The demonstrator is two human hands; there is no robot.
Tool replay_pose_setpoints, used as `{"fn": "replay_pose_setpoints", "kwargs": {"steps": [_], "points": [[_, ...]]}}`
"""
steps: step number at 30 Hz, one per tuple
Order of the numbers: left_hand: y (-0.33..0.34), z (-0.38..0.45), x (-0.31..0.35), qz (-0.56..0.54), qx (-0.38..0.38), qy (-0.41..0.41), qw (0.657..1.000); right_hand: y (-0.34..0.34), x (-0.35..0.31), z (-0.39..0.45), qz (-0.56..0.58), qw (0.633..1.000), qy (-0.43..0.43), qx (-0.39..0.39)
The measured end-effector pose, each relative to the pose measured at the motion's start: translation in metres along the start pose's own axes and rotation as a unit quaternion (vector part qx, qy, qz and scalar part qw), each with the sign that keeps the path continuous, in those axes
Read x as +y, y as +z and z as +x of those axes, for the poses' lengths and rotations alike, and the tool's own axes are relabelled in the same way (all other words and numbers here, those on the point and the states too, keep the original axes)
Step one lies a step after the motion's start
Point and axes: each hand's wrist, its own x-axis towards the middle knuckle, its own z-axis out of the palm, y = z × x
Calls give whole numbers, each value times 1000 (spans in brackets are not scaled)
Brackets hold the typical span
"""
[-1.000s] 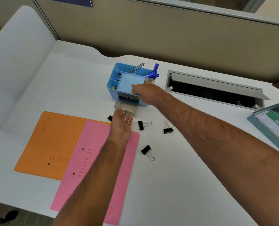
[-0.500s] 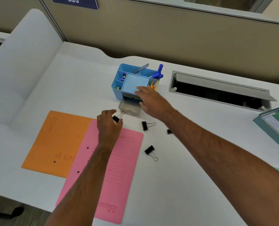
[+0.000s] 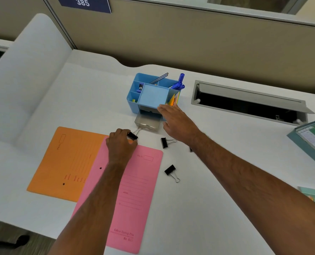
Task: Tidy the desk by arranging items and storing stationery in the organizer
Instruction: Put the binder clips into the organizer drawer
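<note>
A person leans over a white counter, both bare arms stretched forward. The left hand has its grip closed on a black binder clip, fingers curled round it, at the top edge of a pink file folder. The clip's wire handles point toward a small clear drawer pulled out from the base of a blue desk organizer. The right hand rests with straight, relaxed fingers against the organizer's front right corner, its grip wide and holding nothing, apparently steadying the box.

The organizer already holds blue pens, a grey pen, coloured sticky notes and small items in its compartments. I cannot tell what, if anything, lies in the drawer.

Still loose on the counter: a second binder clip just beside the right wrist, a third binder clip near the pink folder's right edge, and a dark scrap half hidden under the right forearm, likely another. The pink folder overlaps an orange file folder; both look unsorted. So the tidying seems partway through, with clips and folders left.
</note>
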Motion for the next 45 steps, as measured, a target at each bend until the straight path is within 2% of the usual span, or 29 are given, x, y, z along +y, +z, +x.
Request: {"fn": "replay_pose_setpoints", "kwargs": {"steps": [4,7,16,22,26,31,36,45], "points": [[-6,-1,-2,-18,16,15,1000,-2,0,0,-3,1000,-4,-5],[-13,-4,-2,-53,30,57,997,0,1,1,-7,1000,-16,-4],[-29,-2,5,-96,67,154,981,2,-2,-2,51,997,-19,54],[-26,12,24,-148,74,123,979,4,-4,-21,72,991,-20,109],[-22,23,39,-155,70,90,981,17,-5,-37,85,994,-7,65],[-16,33,49,-123,30,40,991,34,0,-54,117,993,26,-23],[-14,35,55,-97,22,12,995,50,8,-59,95,991,46,-84],[-12,26,53,-117,50,33,991,63,11,-57,84,989,63,-102]]}}
